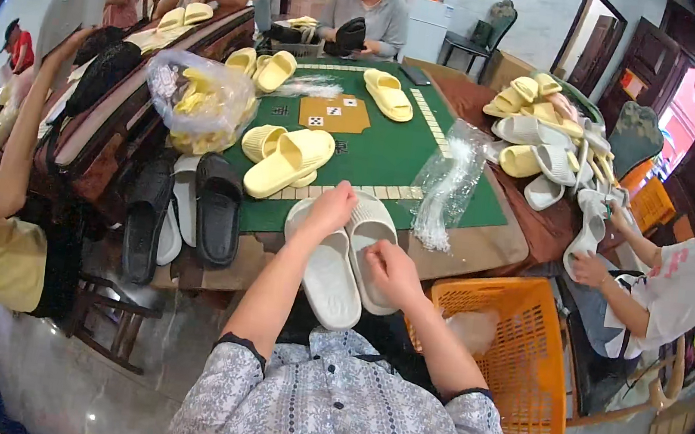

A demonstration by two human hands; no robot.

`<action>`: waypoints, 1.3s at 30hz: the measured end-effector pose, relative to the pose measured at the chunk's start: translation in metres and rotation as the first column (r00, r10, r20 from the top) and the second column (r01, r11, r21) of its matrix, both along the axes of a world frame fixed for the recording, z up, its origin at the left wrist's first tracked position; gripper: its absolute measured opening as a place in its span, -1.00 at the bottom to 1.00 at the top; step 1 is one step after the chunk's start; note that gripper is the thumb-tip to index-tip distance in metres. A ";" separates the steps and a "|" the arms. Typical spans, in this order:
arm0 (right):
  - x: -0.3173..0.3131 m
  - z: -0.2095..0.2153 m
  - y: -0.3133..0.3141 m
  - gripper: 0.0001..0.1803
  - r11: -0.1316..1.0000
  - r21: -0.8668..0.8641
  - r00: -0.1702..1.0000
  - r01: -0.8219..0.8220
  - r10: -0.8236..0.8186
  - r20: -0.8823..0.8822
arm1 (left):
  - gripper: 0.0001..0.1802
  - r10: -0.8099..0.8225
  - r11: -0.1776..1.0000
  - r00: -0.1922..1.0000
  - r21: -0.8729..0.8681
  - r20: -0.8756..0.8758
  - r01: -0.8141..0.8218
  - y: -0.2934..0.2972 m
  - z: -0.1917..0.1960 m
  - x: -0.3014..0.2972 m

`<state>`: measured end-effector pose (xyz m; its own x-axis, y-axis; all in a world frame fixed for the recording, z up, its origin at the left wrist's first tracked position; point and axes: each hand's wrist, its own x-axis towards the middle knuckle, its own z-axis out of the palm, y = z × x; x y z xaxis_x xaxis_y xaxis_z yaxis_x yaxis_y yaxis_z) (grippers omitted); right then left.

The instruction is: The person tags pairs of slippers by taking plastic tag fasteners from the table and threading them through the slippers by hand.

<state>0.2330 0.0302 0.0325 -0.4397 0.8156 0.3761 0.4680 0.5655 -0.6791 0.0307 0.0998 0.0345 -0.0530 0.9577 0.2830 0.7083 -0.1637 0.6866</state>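
Green-topped table (390,153), centre of frame | pale grey slide sandals (330,289), lower centre, long axes near vertical, heels toward lower edge | left hand (331,206) over left sandal's strap (299,216), right hand (393,270) over right sandal's footbed (370,293); both loosely curled, whether gripping cannot tell

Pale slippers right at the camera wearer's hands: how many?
2: the left slipper by the left hand, the right slipper beside it by the right hand. The hands partly cover both.
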 end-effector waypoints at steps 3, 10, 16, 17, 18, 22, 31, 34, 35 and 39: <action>-0.001 0.007 0.000 -0.84 0.994 -0.093 0.999 0.050 -0.048 0.024 | -0.80 0.024 0.998 0.971 -0.061 0.240 -0.010 -0.002 -0.012 -0.009; -0.014 0.009 0.005 -0.81 0.930 0.174 0.870 0.323 -0.364 0.331 | -0.82 -0.040 0.998 0.951 -0.035 0.308 0.053 -0.004 -0.009 -0.002; -0.012 0.003 0.001 -0.79 0.921 0.159 0.873 0.355 -0.388 0.294 | -0.84 -0.013 0.998 0.964 -0.050 0.266 0.027 -0.008 -0.007 -0.003; -0.018 0.004 0.002 -0.77 0.921 0.133 0.884 0.366 -0.389 0.260 | -0.84 -0.001 0.998 0.966 -0.061 0.257 0.017 -0.009 -0.008 -0.003; -0.023 -0.004 0.009 -0.76 0.931 0.095 0.907 0.353 -0.366 0.207 | -0.82 0.012 0.999 0.961 -0.042 0.276 -0.001 -0.008 -0.010 -0.003; -0.042 -0.033 0.036 -0.78 0.912 -0.346 0.937 0.220 -0.296 -0.185 | -0.83 -0.005 1.000 0.993 -0.002 0.122 0.006 -0.006 -0.012 0.002; -0.064 -0.022 0.039 -0.85 0.768 -0.628 0.854 0.125 -0.406 -0.326 | -0.80 -0.059 0.995 0.975 -0.068 0.215 0.075 0.003 -0.014 -0.007; -0.066 -0.026 0.039 -0.84 0.800 -0.584 0.851 0.141 -0.399 -0.341 | -0.82 -0.025 1.000 0.979 0.014 0.200 0.022 -0.003 -0.014 -0.004; -0.065 -0.025 0.039 -0.87 0.750 -0.648 0.838 0.130 -0.432 -0.332 | -0.83 0.022 0.999 0.981 0.033 0.191 -0.029 -0.004 -0.012 -0.004; -0.062 -0.037 0.041 -0.80 0.732 -0.680 0.818 -0.033 -0.371 -0.439 | -0.80 0.093 0.996 0.977 -0.026 0.192 -0.089 -0.003 -0.016 -0.009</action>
